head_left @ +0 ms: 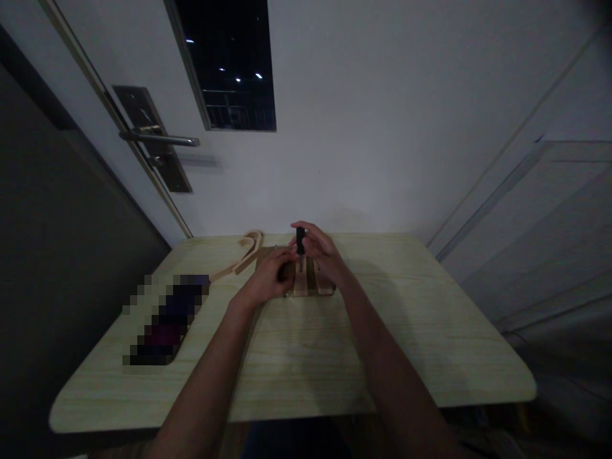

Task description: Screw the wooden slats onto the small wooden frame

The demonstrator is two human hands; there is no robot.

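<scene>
A screwdriver [300, 241] with a black handle stands nearly upright, its shaft pointing down at a slatted wooden piece [301, 280]. My right hand [321, 248] has its fingers closed round the handle. On the left side of the same piece, my left hand [272, 275] is curled against the wood, its fingertips close to the screwdriver's shaft. Some of the wood lies hidden under both hands. Whether a screw sits beneath the tip is too small and dark to tell.
A light wood-grain table [306, 357] stands against a white door with a metal handle [162, 138]. Left of my hands lie a curved wooden part [249, 252] and a thin wooden strip [223, 272]. A pixelated dark flat object [172, 319] lies near the left edge.
</scene>
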